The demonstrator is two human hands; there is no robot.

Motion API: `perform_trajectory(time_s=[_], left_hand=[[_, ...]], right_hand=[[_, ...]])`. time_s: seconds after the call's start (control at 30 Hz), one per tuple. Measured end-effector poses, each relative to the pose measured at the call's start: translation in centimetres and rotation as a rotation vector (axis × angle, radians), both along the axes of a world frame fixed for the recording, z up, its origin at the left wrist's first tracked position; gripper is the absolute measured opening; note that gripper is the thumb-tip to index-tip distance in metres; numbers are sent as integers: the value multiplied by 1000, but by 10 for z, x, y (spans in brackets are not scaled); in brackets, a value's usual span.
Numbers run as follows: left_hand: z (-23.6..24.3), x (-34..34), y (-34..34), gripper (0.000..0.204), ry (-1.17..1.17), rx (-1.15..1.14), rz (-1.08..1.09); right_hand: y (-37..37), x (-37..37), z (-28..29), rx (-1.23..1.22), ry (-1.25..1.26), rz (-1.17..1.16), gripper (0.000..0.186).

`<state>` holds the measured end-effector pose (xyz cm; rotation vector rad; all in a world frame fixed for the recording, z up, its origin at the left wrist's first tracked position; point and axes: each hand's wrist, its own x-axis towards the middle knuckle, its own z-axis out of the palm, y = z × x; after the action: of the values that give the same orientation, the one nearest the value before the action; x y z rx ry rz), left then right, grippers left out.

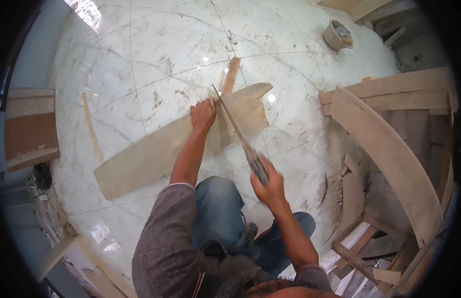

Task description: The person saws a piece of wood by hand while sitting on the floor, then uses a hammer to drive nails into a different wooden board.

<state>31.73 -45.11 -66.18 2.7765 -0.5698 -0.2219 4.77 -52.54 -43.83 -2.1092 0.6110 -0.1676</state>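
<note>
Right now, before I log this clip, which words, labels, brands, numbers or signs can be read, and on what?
None can be read.
The handsaw and wooden plank show no legible lettering.
The pale mark on the brown panel at left is too blurred to identify.

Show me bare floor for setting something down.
Bare tiled floor lies between the wide board and the bucket, and between that board and the thin strip. Crowded: around the saw and left hand, and at right around the curved plank.
</note>
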Motion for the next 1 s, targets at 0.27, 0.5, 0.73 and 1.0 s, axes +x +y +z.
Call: perform_trajectory(time_s=[0.27,0.5,0.73,1.0], left_hand=[[0,0,5,43,19,-25,16],[4,12,7,43,-2,-44,47],[0,6,3,38,12,-35,20],[-2,-2,12,35,18,-32,41]], right_hand=[[11,-10,20,80,-54,-31,52],[4,-40,20,59,-126,10,52],[8,12,8,18,-6,35,55],[15,-4,52,126,120,34,53]])
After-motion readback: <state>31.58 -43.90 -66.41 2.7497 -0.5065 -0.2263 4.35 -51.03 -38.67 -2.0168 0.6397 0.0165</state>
